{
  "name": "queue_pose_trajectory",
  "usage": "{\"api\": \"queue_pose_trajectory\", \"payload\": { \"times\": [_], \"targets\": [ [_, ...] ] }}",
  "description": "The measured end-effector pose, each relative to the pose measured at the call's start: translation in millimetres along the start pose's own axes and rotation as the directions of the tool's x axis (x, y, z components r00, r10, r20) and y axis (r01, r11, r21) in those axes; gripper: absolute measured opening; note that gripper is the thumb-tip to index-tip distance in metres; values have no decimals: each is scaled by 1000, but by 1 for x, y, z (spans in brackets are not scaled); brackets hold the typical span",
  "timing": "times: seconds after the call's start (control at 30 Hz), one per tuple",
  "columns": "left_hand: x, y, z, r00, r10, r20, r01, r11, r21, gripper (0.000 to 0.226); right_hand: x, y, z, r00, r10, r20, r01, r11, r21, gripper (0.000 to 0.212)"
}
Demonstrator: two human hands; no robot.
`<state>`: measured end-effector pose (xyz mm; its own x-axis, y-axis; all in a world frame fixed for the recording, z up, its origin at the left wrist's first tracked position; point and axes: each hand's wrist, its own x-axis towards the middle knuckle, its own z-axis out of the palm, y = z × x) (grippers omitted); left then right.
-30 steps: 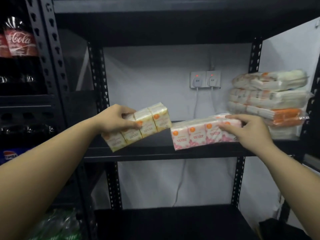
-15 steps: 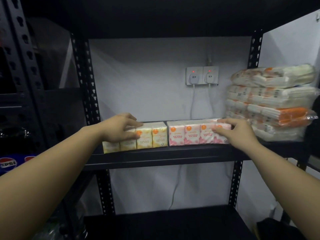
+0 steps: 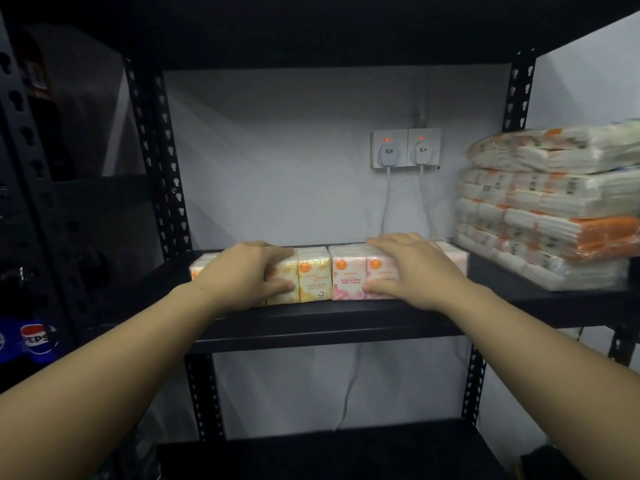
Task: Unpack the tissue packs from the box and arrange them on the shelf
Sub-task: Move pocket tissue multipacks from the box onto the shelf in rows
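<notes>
A yellow multi-pack of mini tissues (image 3: 313,278) and a pink one (image 3: 346,278) stand side by side on the black metal shelf (image 3: 329,327), nearly touching, fronts facing me. My left hand (image 3: 242,275) holds the yellow pack, fingers laid over its top and thumb on its front. My right hand (image 3: 412,271) holds the pink pack the same way and hides most of its right half. No box is in view.
A tall stack of white and orange tissue packs (image 3: 554,209) fills the shelf's right end. Two wall sockets with plugs (image 3: 405,148) and hanging cables sit behind. Pepsi bottles (image 3: 38,341) stand in the rack at left. A lower shelf (image 3: 311,452) lies below.
Both packs came down from mid-air onto the shelf and were pushed back and together. My hands have slid further over their tops.
</notes>
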<state>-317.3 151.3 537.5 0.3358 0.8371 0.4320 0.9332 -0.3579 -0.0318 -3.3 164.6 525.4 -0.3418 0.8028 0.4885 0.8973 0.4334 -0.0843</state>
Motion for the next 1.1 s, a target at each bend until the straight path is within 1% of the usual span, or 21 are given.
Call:
{"api": "queue_pose_trajectory", "payload": {
  "times": [0.07,0.17,0.27,0.4,0.53,0.63,0.8,0.97,1.1],
  "targets": [
    [7,-5,5,1000,15,-1,-15,1000,6,66,8,3,6,1000,-19,24,20,998,-61,87],
    [23,-12,13,998,62,1,-62,998,18,66,21,16,13,999,-29,42,32,997,-63,88],
    [46,-18,23,997,77,21,-78,997,5,66,39,29,19,997,-9,78,15,997,-79,92],
    [86,-25,40,997,51,51,-51,999,0,67,73,49,28,992,-1,126,16,993,-115,88],
    [128,-36,60,997,14,79,-12,999,-30,69,109,69,39,984,37,177,-17,993,-113,91],
    [161,-52,75,994,-15,105,20,999,-49,72,137,83,51,980,63,190,-49,996,-78,97],
    [199,-68,92,996,-17,88,22,998,-56,72,173,100,71,980,94,177,-87,995,-46,99],
    [213,-77,104,998,-6,62,10,998,-67,71,188,109,81,981,104,163,-94,994,-63,95],
    [212,-79,108,999,9,41,-7,999,-45,70,190,111,85,980,114,163,-103,992,-72,96]
  ]
}}
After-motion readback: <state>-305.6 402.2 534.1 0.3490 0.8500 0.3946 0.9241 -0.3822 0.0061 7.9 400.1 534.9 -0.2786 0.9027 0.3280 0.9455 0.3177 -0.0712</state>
